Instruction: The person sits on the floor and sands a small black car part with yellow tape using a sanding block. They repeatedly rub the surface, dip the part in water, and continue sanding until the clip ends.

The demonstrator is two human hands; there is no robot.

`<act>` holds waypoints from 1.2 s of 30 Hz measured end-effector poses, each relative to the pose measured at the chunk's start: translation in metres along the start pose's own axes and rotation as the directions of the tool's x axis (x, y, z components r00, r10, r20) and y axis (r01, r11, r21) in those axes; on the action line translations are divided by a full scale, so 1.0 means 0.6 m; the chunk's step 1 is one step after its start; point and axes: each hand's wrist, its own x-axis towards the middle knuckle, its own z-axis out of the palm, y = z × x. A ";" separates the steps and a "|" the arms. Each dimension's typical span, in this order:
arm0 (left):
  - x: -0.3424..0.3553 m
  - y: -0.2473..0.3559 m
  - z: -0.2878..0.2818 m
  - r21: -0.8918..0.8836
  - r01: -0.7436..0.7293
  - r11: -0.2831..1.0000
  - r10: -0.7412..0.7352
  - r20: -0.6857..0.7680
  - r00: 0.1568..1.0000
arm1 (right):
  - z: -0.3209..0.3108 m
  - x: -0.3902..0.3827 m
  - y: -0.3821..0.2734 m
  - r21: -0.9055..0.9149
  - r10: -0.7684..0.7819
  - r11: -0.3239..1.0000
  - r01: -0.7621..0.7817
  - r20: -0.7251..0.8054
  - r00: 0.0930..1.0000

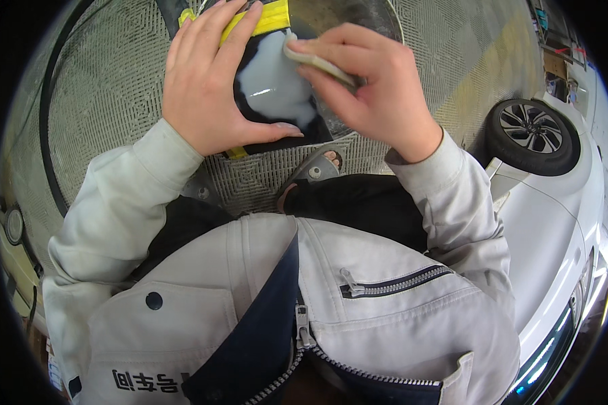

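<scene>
A black panel [304, 128] with yellow tape [267, 17] along its edges lies at top centre, with a glossy grey-blue patch [270, 77] on its surface. My left hand [203, 81] grips the panel, fingers over its taped upper part and thumb along its lower part. My right hand [378, 88] holds a pale flat pad [327, 67] in closed fingers, its tip touching the right edge of the grey-blue patch.
A round rimmed surface [348, 135] sits under the panel. My sandalled foot [317, 169] shows below on the patterned floor [108, 101]. A white car [540, 209] with a dark tyre [500, 135] stands close on the right. A dark cable [51, 88] curves at the left.
</scene>
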 end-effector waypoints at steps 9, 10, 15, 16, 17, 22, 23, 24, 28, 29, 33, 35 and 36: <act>0.036 0.019 0.017 0.103 -0.042 0.994 0.046 -0.041 0.998 | -0.027 -0.081 -0.016 0.030 -0.099 0.995 0.096 0.144 0.985; 0.027 0.024 0.004 0.043 0.028 0.999 -0.029 0.023 0.999 | -0.029 -0.095 -0.017 0.005 -0.114 0.993 0.114 0.153 0.982; -0.008 0.020 -0.006 0.049 0.079 0.996 -0.082 0.069 0.994 | -0.033 -0.149 -0.016 -0.089 -0.150 0.980 0.177 0.251 0.956; -0.008 0.022 -0.005 0.050 0.117 0.992 -0.122 0.089 0.989 | -0.034 -0.155 -0.014 -0.108 -0.159 0.975 0.192 0.262 0.952; -0.003 0.022 -0.005 0.066 0.083 0.994 -0.089 0.080 0.993 | -0.037 -0.159 -0.013 -0.109 -0.167 0.972 0.206 0.289 0.943; 0.022 0.013 0.019 -0.021 -0.045 0.999 0.044 -0.058 0.997 | -0.069 -0.141 -0.003 0.031 -0.170 0.985 0.168 0.249 0.953; 0.019 0.011 0.023 -0.013 -0.041 0.999 0.041 -0.064 0.997 | -0.076 -0.131 -0.003 0.089 -0.134 0.989 0.122 0.146 0.980; 0.015 0.009 0.028 -0.004 -0.038 0.999 0.038 -0.066 0.997 | -0.077 -0.119 -0.003 0.060 -0.067 0.996 0.061 0.100 0.993; 0.003 0.000 0.036 0.010 -0.046 0.999 0.047 -0.064 0.997 | -0.045 -0.064 -0.015 0.133 0.134 0.984 -0.117 -0.127 0.983; 0.003 0.000 0.036 0.006 -0.047 0.999 0.048 -0.061 0.997 | -0.029 -0.051 -0.017 0.168 0.154 0.977 -0.130 -0.138 0.978; 0.007 0.001 0.032 0.004 -0.044 0.999 0.044 -0.060 0.997 | 0.029 -0.012 -0.021 0.107 0.167 0.983 -0.148 -0.199 0.966; 0.008 0.002 0.031 -0.008 -0.031 0.999 0.031 -0.066 0.997 | 0.041 0.002 -0.019 0.051 0.134 0.991 -0.126 -0.221 0.966; 0.007 0.001 0.031 -0.009 -0.033 0.999 0.033 -0.069 0.997 | 0.042 0.006 -0.018 0.042 0.126 0.992 -0.120 -0.212 0.969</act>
